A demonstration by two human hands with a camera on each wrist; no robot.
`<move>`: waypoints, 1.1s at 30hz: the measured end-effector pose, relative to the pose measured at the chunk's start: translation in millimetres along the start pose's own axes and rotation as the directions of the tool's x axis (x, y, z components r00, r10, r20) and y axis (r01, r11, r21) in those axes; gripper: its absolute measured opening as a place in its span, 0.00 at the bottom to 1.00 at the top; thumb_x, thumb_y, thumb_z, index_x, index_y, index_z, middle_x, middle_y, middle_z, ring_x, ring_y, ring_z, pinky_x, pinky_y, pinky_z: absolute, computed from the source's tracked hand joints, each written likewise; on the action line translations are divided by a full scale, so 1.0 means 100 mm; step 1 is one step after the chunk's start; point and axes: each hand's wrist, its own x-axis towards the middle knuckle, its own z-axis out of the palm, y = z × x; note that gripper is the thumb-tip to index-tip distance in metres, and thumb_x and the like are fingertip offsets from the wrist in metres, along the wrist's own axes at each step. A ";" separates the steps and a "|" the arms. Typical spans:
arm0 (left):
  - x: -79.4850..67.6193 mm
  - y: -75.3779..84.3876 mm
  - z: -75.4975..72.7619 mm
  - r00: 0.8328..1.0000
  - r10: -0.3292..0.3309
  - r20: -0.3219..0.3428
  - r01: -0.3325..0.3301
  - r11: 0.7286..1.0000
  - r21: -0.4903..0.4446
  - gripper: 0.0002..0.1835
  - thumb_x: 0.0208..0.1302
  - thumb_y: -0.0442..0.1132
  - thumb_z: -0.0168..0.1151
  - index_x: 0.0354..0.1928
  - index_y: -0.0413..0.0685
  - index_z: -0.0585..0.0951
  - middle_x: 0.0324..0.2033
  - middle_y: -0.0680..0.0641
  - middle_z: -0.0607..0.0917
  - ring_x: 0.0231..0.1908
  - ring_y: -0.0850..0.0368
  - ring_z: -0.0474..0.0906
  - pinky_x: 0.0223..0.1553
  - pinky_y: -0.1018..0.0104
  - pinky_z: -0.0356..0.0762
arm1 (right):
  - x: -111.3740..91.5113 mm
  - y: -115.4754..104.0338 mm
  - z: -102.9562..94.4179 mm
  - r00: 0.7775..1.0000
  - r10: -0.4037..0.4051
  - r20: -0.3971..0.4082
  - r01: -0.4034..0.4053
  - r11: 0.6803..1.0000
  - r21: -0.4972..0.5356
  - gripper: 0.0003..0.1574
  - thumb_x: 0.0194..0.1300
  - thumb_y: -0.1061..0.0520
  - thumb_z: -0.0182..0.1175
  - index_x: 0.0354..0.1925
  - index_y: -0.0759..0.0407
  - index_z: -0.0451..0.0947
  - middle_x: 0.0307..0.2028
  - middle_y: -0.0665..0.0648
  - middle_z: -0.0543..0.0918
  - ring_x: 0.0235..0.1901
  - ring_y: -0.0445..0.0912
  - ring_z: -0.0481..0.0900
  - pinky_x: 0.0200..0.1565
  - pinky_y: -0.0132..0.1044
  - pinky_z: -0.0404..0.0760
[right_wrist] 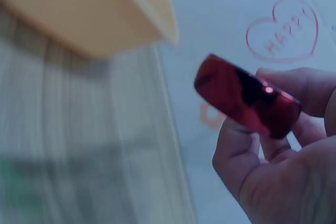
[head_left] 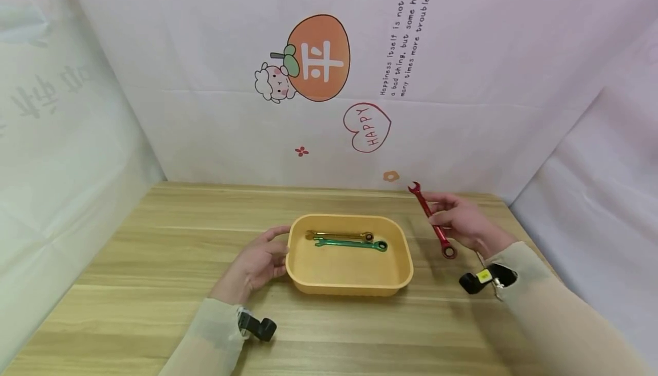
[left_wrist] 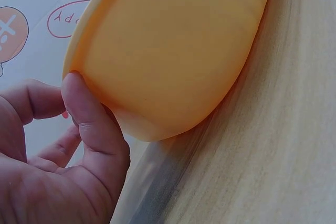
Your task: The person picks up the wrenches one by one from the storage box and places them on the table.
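Observation:
A red combination wrench (head_left: 424, 204), open-ended at one tip and ringed at the other, is held up by my right hand (head_left: 466, 223) to the right of the tub. Thumb and fingers pinch its shaft; in the right wrist view the red wrench (right_wrist: 244, 95) appears end-on and blurred. My left hand (head_left: 259, 260) grips the left end of a yellow plastic tub (head_left: 349, 289), its thumb (left_wrist: 86, 100) at the rim in the left wrist view. Inside the tub, near its far wall, a gold wrench (head_left: 336, 235) and a green wrench (head_left: 352, 244) lie side by side.
The tub stands on a wood-grain table (head_left: 128, 273). A white printed cloth (head_left: 221, 136) hangs behind the table's far edge, with more white cloth at both sides. Each wrist carries a small black camera (head_left: 257, 326).

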 end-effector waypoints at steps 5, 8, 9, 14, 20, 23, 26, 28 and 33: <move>0.01 0.00 0.01 1.000 0.000 0.009 0.000 1.000 -0.001 0.32 0.56 0.27 0.53 0.65 0.49 0.64 0.32 0.41 0.76 0.24 0.56 0.73 0.26 0.67 0.74 | -0.16 0.18 -0.25 0.994 -0.018 -0.111 -0.009 0.972 -0.234 0.40 0.58 0.69 0.58 0.68 0.63 0.57 0.48 0.67 0.67 0.35 0.49 0.76 0.33 0.40 0.80; 0.01 0.01 0.01 1.000 0.003 0.003 -0.003 1.000 0.005 0.32 0.57 0.27 0.52 0.65 0.50 0.65 0.32 0.41 0.76 0.24 0.56 0.73 0.26 0.66 0.74 | -0.24 0.29 -0.33 0.986 -0.030 -0.164 -0.035 0.924 -0.382 0.39 0.57 0.68 0.59 0.67 0.64 0.60 0.48 0.68 0.69 0.34 0.52 0.76 0.29 0.41 0.79; 0.00 0.01 0.01 1.000 0.004 -0.001 -0.004 1.000 0.006 0.31 0.57 0.27 0.52 0.65 0.50 0.65 0.31 0.41 0.76 0.24 0.56 0.73 0.26 0.66 0.74 | -0.26 0.33 -0.35 0.984 -0.030 -0.178 -0.047 0.908 -0.416 0.39 0.57 0.68 0.59 0.66 0.65 0.60 0.47 0.68 0.69 0.33 0.52 0.76 0.28 0.41 0.79; 0.01 0.00 0.00 1.000 0.002 -0.011 -0.002 1.000 0.002 0.31 0.57 0.27 0.53 0.64 0.50 0.66 0.31 0.41 0.76 0.24 0.56 0.73 0.26 0.66 0.74 | -0.38 0.48 -0.36 0.975 -0.040 -0.218 -0.091 0.824 -0.560 0.35 0.56 0.68 0.57 0.63 0.68 0.64 0.44 0.66 0.73 0.32 0.51 0.73 0.26 0.39 0.76; 0.01 -0.01 0.00 1.000 -0.002 -0.011 0.002 1.000 -0.007 0.31 0.56 0.26 0.53 0.64 0.51 0.66 0.30 0.42 0.76 0.24 0.56 0.73 0.26 0.66 0.73 | -0.54 0.60 -0.28 0.973 -0.030 -0.230 -0.139 0.720 -0.680 0.32 0.53 0.66 0.59 0.58 0.68 0.69 0.42 0.64 0.77 0.35 0.52 0.75 0.28 0.39 0.77; 0.02 -0.01 0.00 1.000 -0.002 -0.012 0.002 1.000 -0.009 0.31 0.56 0.26 0.53 0.64 0.52 0.66 0.30 0.42 0.76 0.24 0.56 0.73 0.26 0.66 0.73 | -0.58 0.63 -0.25 0.974 -0.023 -0.226 -0.143 0.710 -0.690 0.33 0.52 0.66 0.61 0.58 0.68 0.69 0.42 0.63 0.77 0.36 0.52 0.75 0.28 0.39 0.77; 0.03 -0.02 0.00 1.000 -0.004 -0.013 0.004 1.000 -0.010 0.31 0.57 0.26 0.53 0.64 0.52 0.66 0.30 0.42 0.76 0.24 0.56 0.73 0.26 0.66 0.74 | -0.60 0.66 -0.24 0.974 -0.030 -0.223 -0.134 0.718 -0.683 0.33 0.52 0.67 0.61 0.58 0.69 0.69 0.41 0.63 0.77 0.34 0.51 0.75 0.29 0.39 0.76; 0.03 -0.02 0.00 1.000 -0.004 -0.013 0.004 1.000 -0.010 0.31 0.57 0.26 0.53 0.64 0.52 0.66 0.30 0.42 0.76 0.24 0.56 0.73 0.26 0.66 0.73 | -0.60 0.67 -0.23 0.974 -0.045 -0.221 -0.123 0.717 -0.686 0.33 0.51 0.68 0.61 0.57 0.69 0.70 0.40 0.63 0.77 0.34 0.51 0.75 0.28 0.39 0.76; 0.03 -0.03 0.00 1.000 0.000 -0.021 0.000 1.000 -0.010 0.31 0.57 0.27 0.53 0.64 0.52 0.67 0.30 0.43 0.76 0.24 0.56 0.73 0.27 0.66 0.74 | -0.62 0.68 -0.21 0.971 -0.055 -0.232 -0.125 0.711 -0.692 0.33 0.51 0.67 0.62 0.57 0.68 0.70 0.40 0.62 0.78 0.34 0.51 0.75 0.29 0.39 0.76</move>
